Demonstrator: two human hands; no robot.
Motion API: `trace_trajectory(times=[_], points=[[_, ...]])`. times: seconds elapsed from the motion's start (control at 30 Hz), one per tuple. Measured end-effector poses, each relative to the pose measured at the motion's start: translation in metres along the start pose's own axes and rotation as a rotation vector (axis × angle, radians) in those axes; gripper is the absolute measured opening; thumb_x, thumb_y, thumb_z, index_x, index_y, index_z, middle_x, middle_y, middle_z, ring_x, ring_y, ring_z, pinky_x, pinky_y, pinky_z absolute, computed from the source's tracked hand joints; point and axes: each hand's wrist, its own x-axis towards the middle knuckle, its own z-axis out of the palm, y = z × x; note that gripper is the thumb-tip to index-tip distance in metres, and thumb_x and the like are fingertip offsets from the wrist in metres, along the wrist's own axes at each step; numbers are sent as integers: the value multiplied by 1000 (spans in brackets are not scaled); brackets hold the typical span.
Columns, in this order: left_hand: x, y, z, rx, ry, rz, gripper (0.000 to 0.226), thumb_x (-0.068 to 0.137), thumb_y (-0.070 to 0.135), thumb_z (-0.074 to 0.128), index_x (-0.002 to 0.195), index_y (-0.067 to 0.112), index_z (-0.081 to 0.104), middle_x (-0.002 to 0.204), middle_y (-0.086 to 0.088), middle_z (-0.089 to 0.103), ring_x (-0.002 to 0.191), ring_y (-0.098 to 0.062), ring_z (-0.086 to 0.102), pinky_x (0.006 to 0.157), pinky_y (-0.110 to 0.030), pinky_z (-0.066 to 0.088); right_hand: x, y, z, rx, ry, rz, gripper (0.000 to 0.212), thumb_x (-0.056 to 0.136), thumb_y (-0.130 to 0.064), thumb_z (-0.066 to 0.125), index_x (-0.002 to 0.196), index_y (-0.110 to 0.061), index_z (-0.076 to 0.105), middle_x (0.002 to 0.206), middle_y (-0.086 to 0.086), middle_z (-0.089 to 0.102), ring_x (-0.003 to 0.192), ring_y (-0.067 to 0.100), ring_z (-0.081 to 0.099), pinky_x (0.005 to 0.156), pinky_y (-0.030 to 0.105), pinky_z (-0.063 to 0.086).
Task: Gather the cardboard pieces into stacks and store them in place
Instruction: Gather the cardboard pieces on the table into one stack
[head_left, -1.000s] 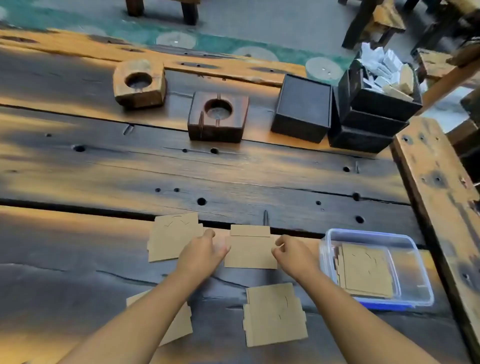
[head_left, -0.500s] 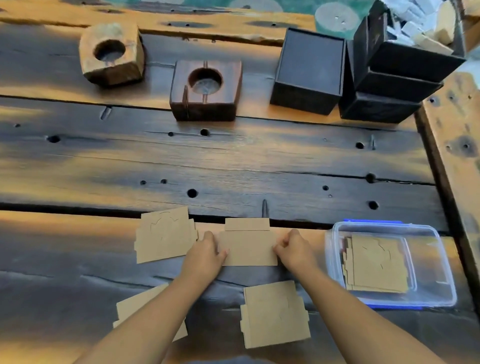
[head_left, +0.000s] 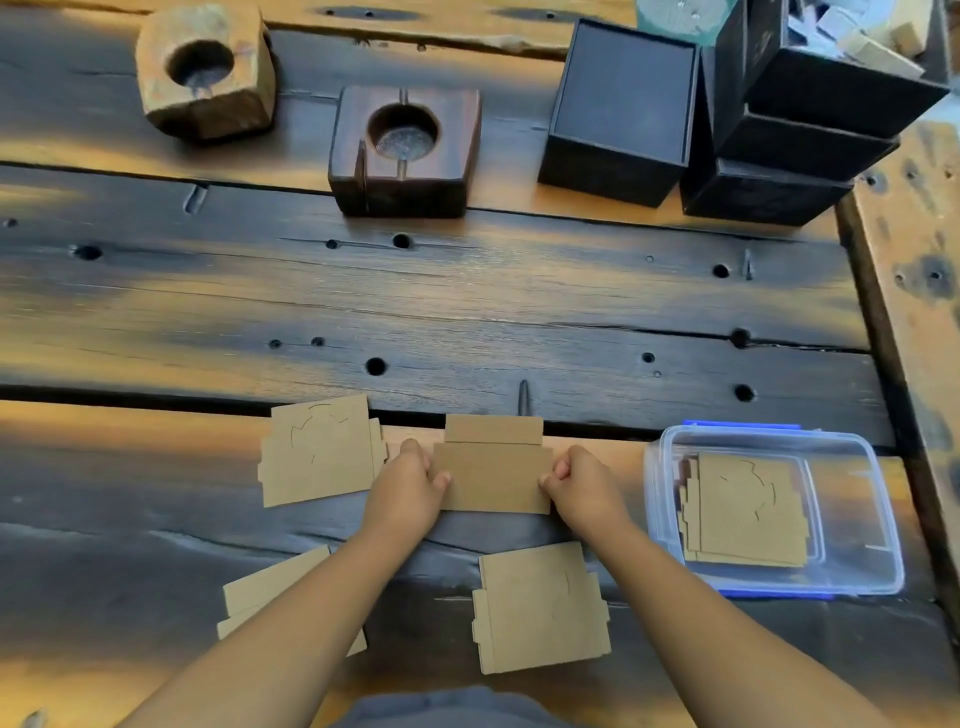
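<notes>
A brown cardboard stack (head_left: 493, 470) lies in the middle of the near plank. My left hand (head_left: 413, 480) grips its left edge and my right hand (head_left: 582, 480) grips its right edge. Other cardboard pieces lie around: one stack (head_left: 319, 449) to the left, one (head_left: 540, 608) just below between my forearms, and one (head_left: 260, 597) partly hidden under my left forearm. A clear plastic container (head_left: 857, 519) with a blue rim sits to the right and holds a cardboard stack (head_left: 743, 512).
At the back stand two wooden blocks with round hollows, a light one (head_left: 205, 70) and a dark one (head_left: 405, 148). Black boxes (head_left: 621, 111) stand back right, the top one filled with small pieces. A raised wooden beam (head_left: 909, 291) borders the right side.
Both hands have closed in on the sides of the middle cardboard stack and now pinch its edges. The view has tilted down and moved closer to the table.
</notes>
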Motion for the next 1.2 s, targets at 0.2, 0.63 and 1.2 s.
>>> trace_trajectory(times=[0.2, 0.63, 1.2], points=[[-35, -6, 10, -70, -6, 55, 30, 83, 28, 70, 74, 21, 42, 70, 1, 56, 67, -21, 53, 58, -33, 36, -32, 23, -12, 105, 56, -36, 25, 84, -17, 64, 71, -20, 42, 70, -4, 54, 66, 17, 51, 61, 31, 39], [-137, -37, 62, -247, -19, -30, 31, 80, 18, 75, 72, 17, 45, 60, 6, 53, 54, -5, 46, 54, -9, 37, -104, 96, -5, 118, 10, 5, 18, 84, -17, 67, 79, -11, 51, 71, 0, 55, 69, 19, 52, 66, 33, 39], [-145, -41, 92, -233, -17, -150, 31, 81, 19, 72, 70, 20, 43, 63, 6, 52, 57, -9, 47, 55, -25, 36, -99, 125, 6, 81, -12, 69, 16, 83, -18, 66, 73, -15, 54, 69, -1, 61, 70, 21, 57, 68, 33, 46]])
